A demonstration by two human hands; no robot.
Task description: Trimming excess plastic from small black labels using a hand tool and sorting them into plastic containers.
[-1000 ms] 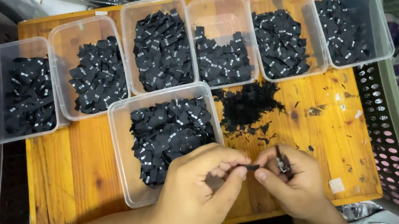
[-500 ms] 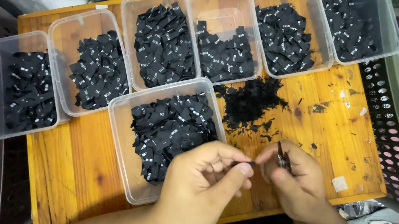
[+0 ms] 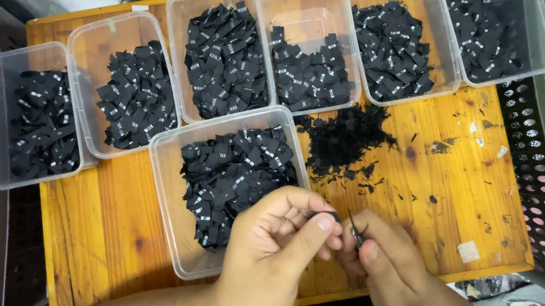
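Label: small black fabric strip, pinched in the left hand grip, just right of the near tub. Snips: thin, dark, held closed-fisted in the right hand, touching the label. Scrap pile: black, beyond the tub's right corner.

Bare left hand, bare right hand, sleeveless forearms

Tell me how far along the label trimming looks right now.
Done: six clear plastic tubs on the wooden board hold small black fabric labels, and a pile of black offcuts lies beside them. In hand: the left hand pinches a black piece while the right hand holds small metal snips at it. What remains cannot be judged; no uncut stock is clearly visible.
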